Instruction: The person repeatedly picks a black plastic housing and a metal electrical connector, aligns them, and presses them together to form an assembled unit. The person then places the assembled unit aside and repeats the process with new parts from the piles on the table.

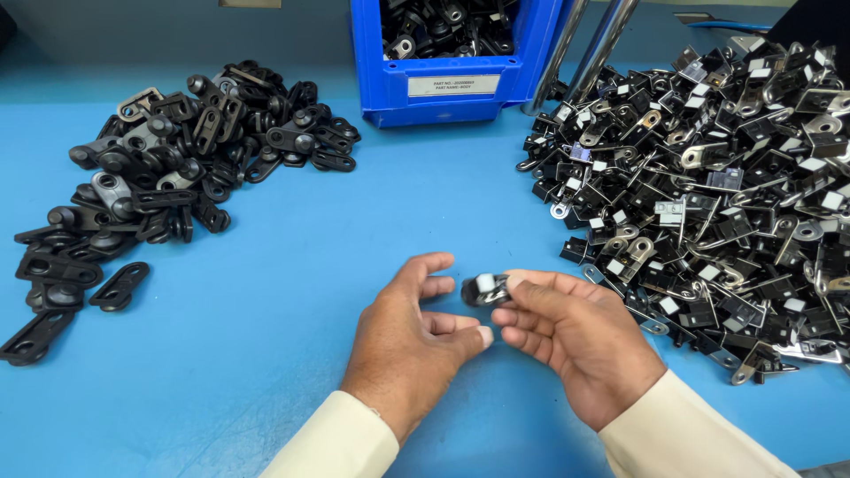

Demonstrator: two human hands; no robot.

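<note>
A small black metal part with a white patch on it sits in the air just above the near middle of the blue tabletop, pinched between the fingertips of the right hand. The left hand is right beside it, fingers loosely spread and curled toward the part, not clearly touching it; it holds nothing.

To the right lies a big heap of black and silver clips, many bearing white patches like the held piece. To the far left lies a smaller pile of plain black brackets. At the far middle stands a blue bin holding more black parts. Judging by the heaps, many pieces have been handled already, while plenty of plain brackets are left on the left.
</note>
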